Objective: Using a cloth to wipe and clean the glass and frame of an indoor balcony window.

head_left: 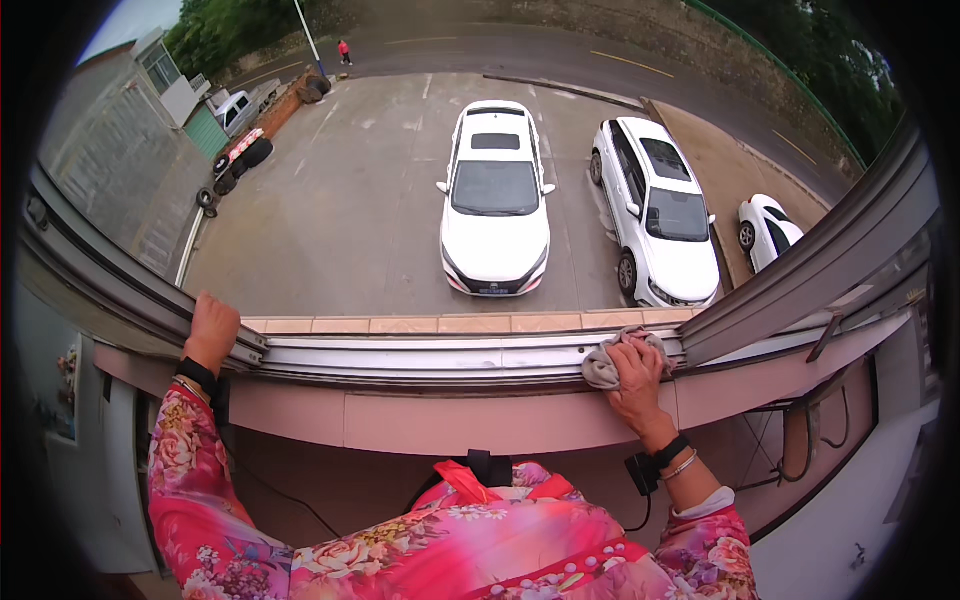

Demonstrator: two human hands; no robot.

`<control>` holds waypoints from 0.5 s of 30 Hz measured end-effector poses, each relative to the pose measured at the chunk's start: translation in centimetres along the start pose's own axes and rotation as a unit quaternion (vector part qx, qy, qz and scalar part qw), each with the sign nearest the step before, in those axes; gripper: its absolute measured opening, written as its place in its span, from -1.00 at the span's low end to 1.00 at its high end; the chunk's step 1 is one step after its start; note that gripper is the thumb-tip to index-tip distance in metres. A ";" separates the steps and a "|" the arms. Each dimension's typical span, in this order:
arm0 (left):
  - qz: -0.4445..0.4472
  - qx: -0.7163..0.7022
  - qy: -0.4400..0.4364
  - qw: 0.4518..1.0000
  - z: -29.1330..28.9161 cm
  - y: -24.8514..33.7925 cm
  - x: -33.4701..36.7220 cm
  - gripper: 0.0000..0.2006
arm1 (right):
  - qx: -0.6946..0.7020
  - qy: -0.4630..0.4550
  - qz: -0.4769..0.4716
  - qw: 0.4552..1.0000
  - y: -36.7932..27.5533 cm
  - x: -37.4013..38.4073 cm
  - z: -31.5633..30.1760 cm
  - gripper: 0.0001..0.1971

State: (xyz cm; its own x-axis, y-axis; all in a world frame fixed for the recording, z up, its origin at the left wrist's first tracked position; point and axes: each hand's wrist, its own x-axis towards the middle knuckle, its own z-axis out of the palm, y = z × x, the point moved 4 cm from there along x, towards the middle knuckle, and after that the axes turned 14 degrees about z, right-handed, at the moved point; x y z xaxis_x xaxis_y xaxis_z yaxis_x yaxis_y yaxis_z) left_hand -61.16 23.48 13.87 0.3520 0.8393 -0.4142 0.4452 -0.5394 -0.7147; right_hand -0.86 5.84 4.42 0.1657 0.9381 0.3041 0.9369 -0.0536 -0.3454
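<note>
With its fingers pressed down, my right hand (637,380) grips a crumpled grey-beige cloth (601,370) at the right end of the window track (430,356). The track is silvery metal with long parallel grooves. At the left, my left hand (211,328) is closed around the edge of the left window frame (120,278), its fingertips partly hidden. Just in front of the track runs a pink tiled sill (430,418). The right window frame (800,255) rises close beside the cloth.
Beyond the track lies a tiled outer ledge (440,324), with a drop to a concrete yard. Parked below are a white car (495,200), a white SUV (660,210) and another white car (768,232). A person in red (345,52) stands by the road. Tyres (228,182) lie at left.
</note>
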 end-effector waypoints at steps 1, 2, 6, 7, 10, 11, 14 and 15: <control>-0.012 -0.015 0.008 1.000 -0.6 -0.3 -0.5 -0.89 | 0.004 -0.013 -0.007 1.000 -0.9 0.3 -0.2 -0.49; -0.030 -0.029 0.016 0.999 -1.1 -0.6 -0.8 -0.93 | 0.010 -0.025 -0.023 0.999 -1.8 0.5 -0.1 -0.47; -0.002 -0.150 0.091 0.984 -4.0 2.1 -0.5 -0.92 | 0.023 -0.047 -0.058 0.997 -5.7 1.1 0.7 -0.46; 0.014 -0.234 0.170 0.957 -6.1 3.8 -0.3 -0.92 | 0.042 -0.036 -0.081 0.995 -6.5 1.1 1.2 -0.46; -0.014 -0.365 0.338 0.867 -6.1 7.8 -0.1 -0.84 | 0.069 -0.074 -0.107 0.989 -10.8 0.8 3.8 -0.49; -0.028 -0.409 0.365 0.836 -5.9 8.9 0.0 -0.83 | 0.077 -0.080 -0.122 0.986 -12.2 0.8 4.7 -0.51; -0.067 -0.467 0.431 0.770 -3.7 11.6 0.6 -0.81 | 0.105 -0.106 -0.179 0.973 -16.0 1.4 5.7 -0.50; -0.069 -0.470 0.432 0.766 -3.2 12.2 1.0 -0.81 | 0.128 -0.107 -0.186 0.968 -17.1 1.8 5.8 -0.50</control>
State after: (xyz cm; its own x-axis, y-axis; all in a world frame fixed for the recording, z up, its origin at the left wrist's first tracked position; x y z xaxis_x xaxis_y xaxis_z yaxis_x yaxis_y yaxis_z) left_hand -52.74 17.54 6.49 0.4812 0.7542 0.4467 0.7808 -0.6005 0.1727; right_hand -18.32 10.40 5.74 -0.2621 0.9270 0.2682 0.8079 0.3628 -0.4644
